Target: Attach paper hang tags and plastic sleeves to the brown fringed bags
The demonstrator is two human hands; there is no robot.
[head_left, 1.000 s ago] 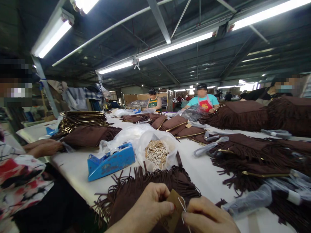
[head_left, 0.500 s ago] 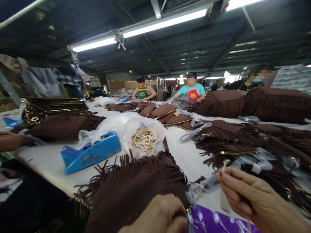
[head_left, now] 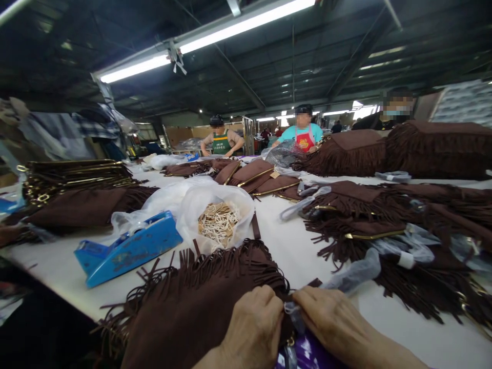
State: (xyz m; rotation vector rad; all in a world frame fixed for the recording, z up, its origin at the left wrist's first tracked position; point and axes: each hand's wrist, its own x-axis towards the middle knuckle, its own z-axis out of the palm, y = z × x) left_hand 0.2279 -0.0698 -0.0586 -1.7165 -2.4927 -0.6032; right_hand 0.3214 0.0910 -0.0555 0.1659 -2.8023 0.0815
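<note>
A dark brown fringed bag point(head_left: 188, 307) lies in front of me, its fringe pointing away. My left hand point(head_left: 255, 320) is closed at the bag's right edge, fingertips hidden beneath the knuckles. Right beside it, my right hand point(head_left: 332, 315) is closed with its fingers curled down out of sight. Between the two hands a bit of clear plastic wrap point(head_left: 295, 316) shows, with a gold metal clip point(head_left: 291, 342) below. A plastic-covered strap point(head_left: 355, 271) passes behind my right hand. Shiny purple material point(head_left: 309, 351) lies under my hands.
A blue tape dispenser point(head_left: 130, 248) and a white plastic bag point(head_left: 246, 212) of stringed tags point(head_left: 219, 223) stand beyond the bag. More brown bags are piled left point(head_left: 77, 177), right point(head_left: 357, 205) and far right point(head_left: 438, 148). Two co-workers point(head_left: 223, 143) stand across the table point(head_left: 272, 225).
My right hand, which was raised at the right pinching a white string, has come left and down beside my left hand. The left hand stays at the bag's edge. The view has shifted slightly.
</note>
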